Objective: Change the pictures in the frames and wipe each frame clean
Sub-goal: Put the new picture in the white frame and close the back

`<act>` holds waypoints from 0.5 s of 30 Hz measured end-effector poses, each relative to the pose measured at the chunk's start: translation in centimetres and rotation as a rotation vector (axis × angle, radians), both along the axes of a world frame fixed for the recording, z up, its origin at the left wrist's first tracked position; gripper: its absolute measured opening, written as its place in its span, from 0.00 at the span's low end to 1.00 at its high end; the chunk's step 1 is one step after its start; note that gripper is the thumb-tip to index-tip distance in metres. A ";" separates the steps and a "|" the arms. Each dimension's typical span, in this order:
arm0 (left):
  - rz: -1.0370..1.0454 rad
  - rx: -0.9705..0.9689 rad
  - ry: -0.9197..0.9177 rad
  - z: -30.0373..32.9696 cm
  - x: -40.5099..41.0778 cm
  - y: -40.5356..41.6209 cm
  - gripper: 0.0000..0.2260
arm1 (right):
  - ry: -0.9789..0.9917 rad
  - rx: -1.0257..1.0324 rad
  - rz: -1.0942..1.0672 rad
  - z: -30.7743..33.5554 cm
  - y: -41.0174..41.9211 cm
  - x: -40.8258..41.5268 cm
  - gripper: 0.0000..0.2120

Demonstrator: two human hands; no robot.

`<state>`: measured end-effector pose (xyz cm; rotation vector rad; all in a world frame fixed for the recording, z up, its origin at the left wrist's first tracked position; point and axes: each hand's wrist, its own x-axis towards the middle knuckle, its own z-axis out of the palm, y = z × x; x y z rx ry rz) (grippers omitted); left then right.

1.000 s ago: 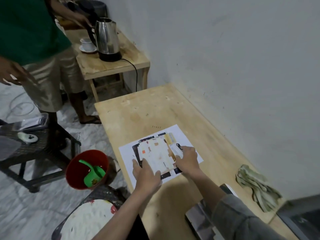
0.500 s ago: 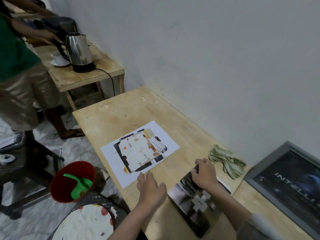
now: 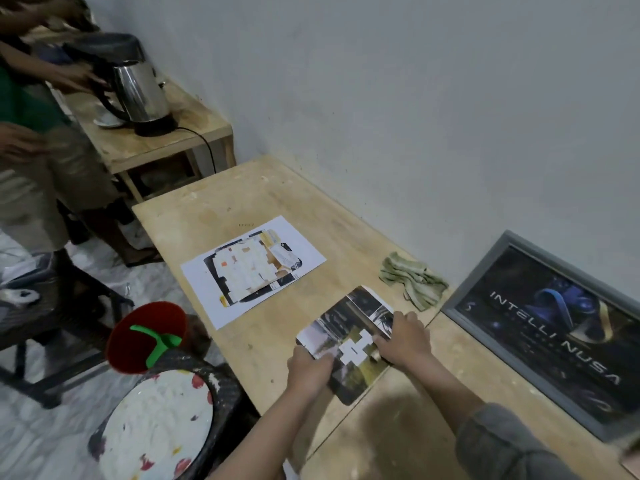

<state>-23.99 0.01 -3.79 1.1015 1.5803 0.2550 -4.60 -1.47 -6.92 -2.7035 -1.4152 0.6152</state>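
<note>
I have both hands on the dark print (image 3: 349,344), flat on the wooden table (image 3: 242,209) beside the grey frame (image 3: 547,327). Left hand (image 3: 310,370) pinches its near-left edge; right hand (image 3: 403,341) presses the top with bent fingers (whether it grips, I cannot tell). Risk: uneven lifting creases the paper, or drags it over the cloth (image 3: 414,280).

The left hand (image 3: 308,370) has moved from the bare worktop (image 3: 249,344) onto the dark photo print (image 3: 346,344), joining the right hand (image 3: 403,341).
</note>
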 end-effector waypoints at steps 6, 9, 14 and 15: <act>0.152 0.023 0.046 -0.2 1.6 -0.3 0.21 | -0.034 0.094 0.047 -0.7 -0.4 0.9 0.29; 0.274 0.034 0.010 -0.6 1.9 -0.2 0.14 | -0.023 0.105 0.045 -0.8 -0.2 1.1 0.30; 0.289 0.059 -0.071 -1.5 1.8 0.1 0.09 | 0.031 0.084 0.018 -0.8 -0.4 1.7 0.29; 0.294 0.070 -0.093 -1.5 1.8 0.1 0.09 | 0.072 0.109 -0.009 -0.7 -0.5 1.8 0.30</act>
